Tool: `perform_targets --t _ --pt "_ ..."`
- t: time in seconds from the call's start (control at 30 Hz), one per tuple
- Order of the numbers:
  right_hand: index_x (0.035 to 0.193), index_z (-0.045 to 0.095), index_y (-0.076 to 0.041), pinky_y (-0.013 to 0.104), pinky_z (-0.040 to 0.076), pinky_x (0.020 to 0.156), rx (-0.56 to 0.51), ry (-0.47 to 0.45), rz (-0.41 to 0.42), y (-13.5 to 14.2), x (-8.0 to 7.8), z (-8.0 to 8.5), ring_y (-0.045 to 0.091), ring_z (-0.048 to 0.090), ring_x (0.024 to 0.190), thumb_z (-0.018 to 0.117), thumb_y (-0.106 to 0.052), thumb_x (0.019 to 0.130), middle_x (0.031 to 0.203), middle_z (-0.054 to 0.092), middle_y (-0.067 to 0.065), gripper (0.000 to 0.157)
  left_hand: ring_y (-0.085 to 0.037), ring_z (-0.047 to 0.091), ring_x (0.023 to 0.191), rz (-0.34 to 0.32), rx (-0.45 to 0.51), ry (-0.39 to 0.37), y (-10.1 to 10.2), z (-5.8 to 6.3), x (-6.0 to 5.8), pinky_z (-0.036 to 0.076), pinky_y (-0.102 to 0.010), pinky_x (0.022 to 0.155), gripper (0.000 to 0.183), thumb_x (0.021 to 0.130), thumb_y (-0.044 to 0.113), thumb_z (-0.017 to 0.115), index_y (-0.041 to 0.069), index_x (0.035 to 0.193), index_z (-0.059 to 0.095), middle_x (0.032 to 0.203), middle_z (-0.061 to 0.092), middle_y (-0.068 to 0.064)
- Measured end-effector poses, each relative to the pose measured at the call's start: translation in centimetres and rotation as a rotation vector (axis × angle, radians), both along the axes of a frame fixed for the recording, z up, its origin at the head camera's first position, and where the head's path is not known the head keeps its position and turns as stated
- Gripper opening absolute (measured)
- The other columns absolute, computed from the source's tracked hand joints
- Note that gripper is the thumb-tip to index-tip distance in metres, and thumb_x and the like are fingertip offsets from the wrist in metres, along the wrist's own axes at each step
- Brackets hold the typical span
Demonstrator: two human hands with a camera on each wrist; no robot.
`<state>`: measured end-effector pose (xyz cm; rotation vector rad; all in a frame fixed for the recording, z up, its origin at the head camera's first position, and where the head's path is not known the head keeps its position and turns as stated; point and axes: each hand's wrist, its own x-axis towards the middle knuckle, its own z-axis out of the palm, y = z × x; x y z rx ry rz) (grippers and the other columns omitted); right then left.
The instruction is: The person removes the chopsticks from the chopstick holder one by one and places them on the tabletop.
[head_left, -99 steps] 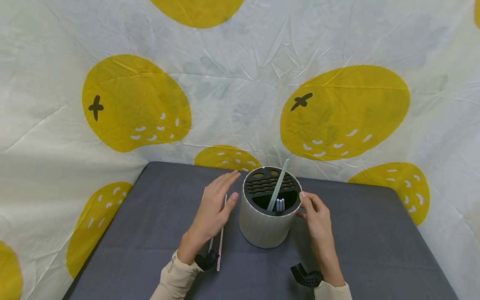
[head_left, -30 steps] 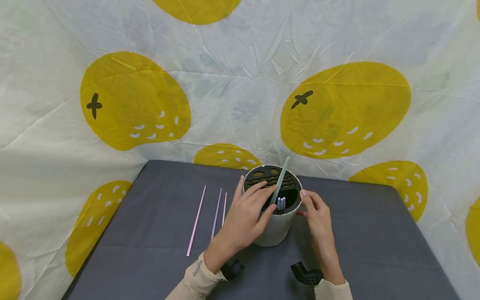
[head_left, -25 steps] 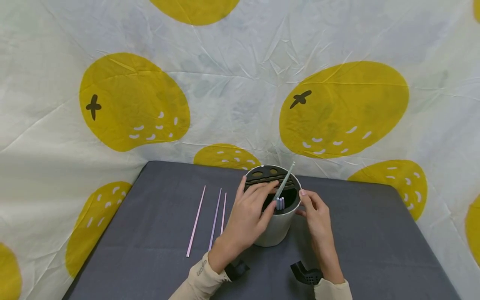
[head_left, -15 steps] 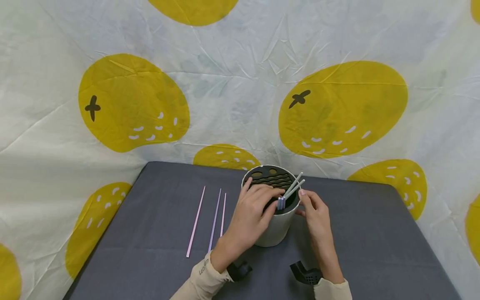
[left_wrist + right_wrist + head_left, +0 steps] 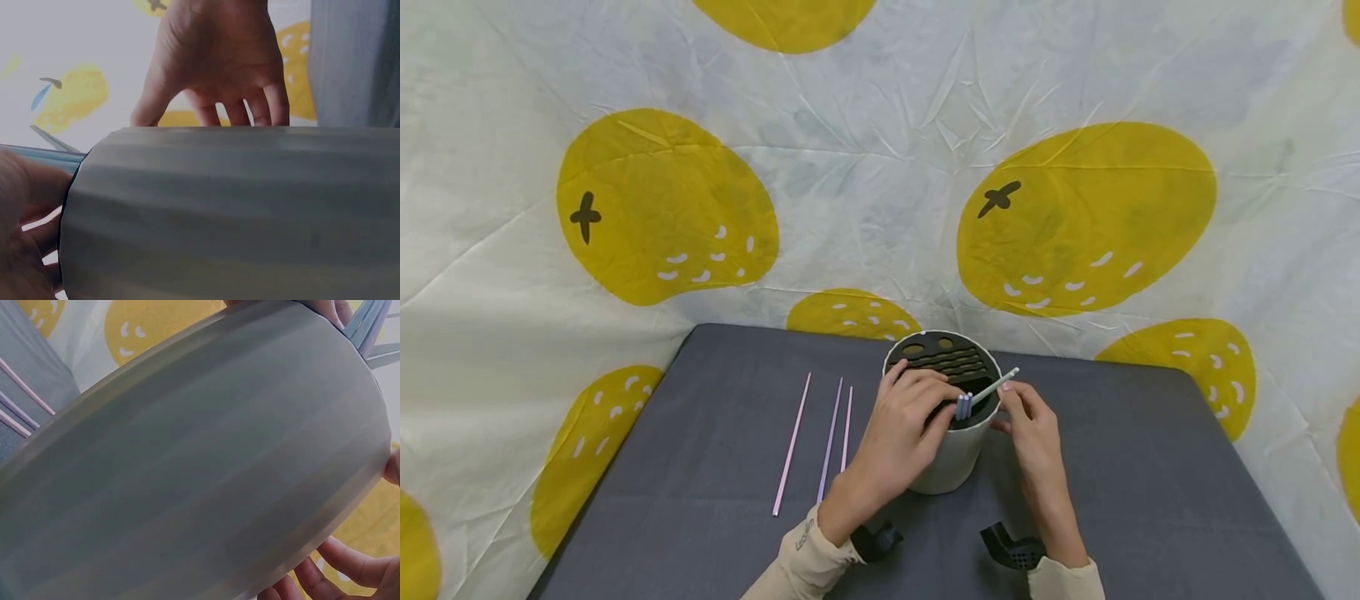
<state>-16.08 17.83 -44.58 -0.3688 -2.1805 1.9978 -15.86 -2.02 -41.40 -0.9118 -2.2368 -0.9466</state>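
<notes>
A white ribbed utensil holder (image 5: 945, 458) with a black slotted lid stands on the table. In its open compartment are several blue chopstick-like sticks (image 5: 962, 407), and pale green sticks (image 5: 997, 385) lean over its right rim. My left hand (image 5: 898, 425) reaches across the lid, its fingers bent into the opening. Thumb and fingertips are right at the blue sticks; I cannot tell whether they pinch any. My right hand (image 5: 1032, 425) grips the holder's right rim, thumb on top and fingers outside. In the left wrist view the holder's side (image 5: 237, 206) covers part of that hand.
On the grey-covered table (image 5: 685, 467), a pink stick (image 5: 792, 446), a purple stick (image 5: 831, 437) and another pink stick (image 5: 847, 429) lie left of the holder, partly behind my left forearm. A white cloth (image 5: 865, 208) with yellow fruit prints hangs at the back.
My left hand has come from above the table sticks to the holder's opening. The green sticks have swung from near upright to leaning low rightward. The right hand stays at the rim.
</notes>
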Motion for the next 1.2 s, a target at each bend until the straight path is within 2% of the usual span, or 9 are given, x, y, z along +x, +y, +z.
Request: perform_targets --t 0.17,0.33,0.6,0.9,1.03,1.2 --pt "0.111 0.07 -0.015 0.021 0.059 0.078 -0.003 0.004 -0.005 -0.2 0.0 0.1 0.007 0.06 0.098 0.059 -0.035 0.107 0.099 0.063 -0.015 0.023 -0.016 0.064 0.122 -0.013 -0.022 0.016 -0.4 0.1 0.2 0.033 -0.065 0.121 0.016 0.095 0.014 0.074 0.017 0.111 0.073 0.11 0.076 0.003" --pt "0.112 0.07 -0.014 0.02 0.059 0.078 0.001 0.005 -0.01 -0.3 0.0 0.1 0.007 0.059 0.098 0.059 -0.035 0.107 0.1 0.063 -0.015 0.024 -0.015 0.062 0.121 0.02 -0.033 0.043 -0.5 0.1 0.3 0.034 -0.065 0.12 0.017 0.092 0.021 0.079 0.02 0.107 0.072 0.106 0.074 0.008" --pt "0.106 0.071 -0.018 0.021 0.059 0.078 0.0 0.019 -0.003 -0.2 -0.1 0.0 0.006 0.063 0.098 0.057 -0.03 0.107 0.101 0.064 -0.014 0.018 -0.012 0.064 0.112 0.045 0.017 0.054 -0.6 0.1 0.3 0.039 -0.061 0.118 0.016 0.089 0.024 0.085 0.021 0.099 0.073 0.098 0.073 0.01" --pt "0.102 0.07 -0.022 0.021 0.06 0.079 -0.006 0.006 -0.002 -0.1 -0.2 0.0 0.006 0.062 0.099 0.056 -0.028 0.108 0.103 0.062 -0.014 0.016 -0.011 0.066 0.108 0.017 0.062 0.069 -1.4 0.1 0.1 0.042 -0.058 0.115 0.011 0.09 0.021 0.084 0.02 0.098 0.075 0.098 0.075 0.008" --pt "0.101 0.07 -0.022 0.021 0.059 0.08 0.001 -0.001 -0.002 0.0 -0.2 0.0 0.006 0.062 0.099 0.056 -0.03 0.108 0.105 0.063 -0.016 0.018 -0.014 0.067 0.109 -0.012 0.125 0.089 -1.8 0.4 0.1 0.047 -0.047 0.111 0.012 0.092 0.02 0.082 0.019 0.102 0.075 0.101 0.075 0.007" --pt "0.1 0.07 -0.022 0.02 0.059 0.08 0.004 -0.007 -0.002 -0.2 -0.2 0.1 0.008 0.06 0.101 0.057 -0.033 0.108 0.11 0.062 -0.014 0.019 -0.019 0.067 0.105 -0.059 0.274 0.188 -2.4 0.6 -0.3 0.054 -0.034 0.097 0.018 0.092 0.008 0.08 0.012 0.108 0.073 0.103 0.075 0.001"
